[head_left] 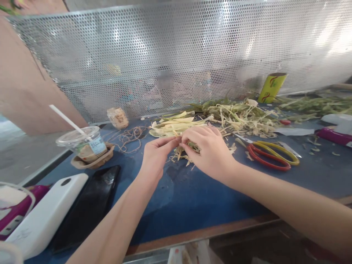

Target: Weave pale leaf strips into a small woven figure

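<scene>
My left hand (154,156) is pinched at the thumb and fingertips on a pale plant strip (175,132). Curled beside it, my right hand (211,150) closes round a small bundle of greenish plant strips (194,147), its fingertips meeting the left ones. Frayed ends hang below the bundle; much of it is hidden by the fingers. Just behind the hands lies a row of pale yellow-green strips (167,128). A heap of shredded leaves and fibres (239,119) spreads behind and to the right. Scissors (276,168) with red and yellow handles rest right of my right hand.
On the left are a lidded plastic cup (95,146) with a straw, twine (129,141), a jar (117,118), a black phone (90,205) and a white power bank (52,212). A yellow tube (272,88) stands near the perforated metal screen (176,47). A purple-handled tool (334,136) lies right.
</scene>
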A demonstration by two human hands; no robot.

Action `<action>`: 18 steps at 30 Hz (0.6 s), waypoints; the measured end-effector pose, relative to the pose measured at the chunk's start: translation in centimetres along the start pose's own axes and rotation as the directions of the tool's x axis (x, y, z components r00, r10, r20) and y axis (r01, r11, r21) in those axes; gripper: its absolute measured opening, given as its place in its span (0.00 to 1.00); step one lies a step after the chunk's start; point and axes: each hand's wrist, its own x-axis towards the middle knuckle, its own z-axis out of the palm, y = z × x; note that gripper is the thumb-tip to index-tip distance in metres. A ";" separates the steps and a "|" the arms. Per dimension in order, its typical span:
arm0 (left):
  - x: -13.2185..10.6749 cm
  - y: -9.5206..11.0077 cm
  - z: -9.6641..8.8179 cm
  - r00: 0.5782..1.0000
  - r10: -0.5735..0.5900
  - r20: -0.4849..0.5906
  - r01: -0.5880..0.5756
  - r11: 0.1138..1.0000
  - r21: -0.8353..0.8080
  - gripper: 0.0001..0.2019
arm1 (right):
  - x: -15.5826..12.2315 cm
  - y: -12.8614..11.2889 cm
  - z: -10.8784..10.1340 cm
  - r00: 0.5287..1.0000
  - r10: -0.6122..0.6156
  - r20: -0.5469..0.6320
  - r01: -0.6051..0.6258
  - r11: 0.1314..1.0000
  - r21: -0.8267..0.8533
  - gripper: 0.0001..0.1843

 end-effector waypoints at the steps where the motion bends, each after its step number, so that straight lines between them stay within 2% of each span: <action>1: 0.0 0.1 0.1 1.000 -0.010 -0.008 0.010 1.000 -0.010 0.06 | 0.2 0.3 -0.1 1.000 0.024 -0.008 -0.024 0.996 0.086 0.05; 4: -0.1 0.3 0.3 0.999 -0.042 -0.024 0.041 0.998 -0.039 0.05 | 0.6 0.9 -0.3 0.996 0.085 -0.039 -0.069 0.946 0.316 0.06; 7: -0.2 0.4 0.4 1.000 -0.011 -0.029 0.009 0.997 -0.072 0.05 | 0.7 1.2 -0.3 0.992 0.111 -0.060 -0.074 0.896 0.439 0.07; 13: -0.4 0.4 0.7 0.991 0.108 -0.081 -0.116 0.989 -0.096 0.05 | 0.5 0.7 -0.6 0.978 0.107 -0.179 -0.030 0.922 0.385 0.08; 18: -0.7 0.3 0.8 0.974 0.214 -0.081 -0.217 0.975 -0.036 0.04 | 0.7 0.5 -0.6 0.973 0.181 -0.140 -0.107 0.901 0.421 0.06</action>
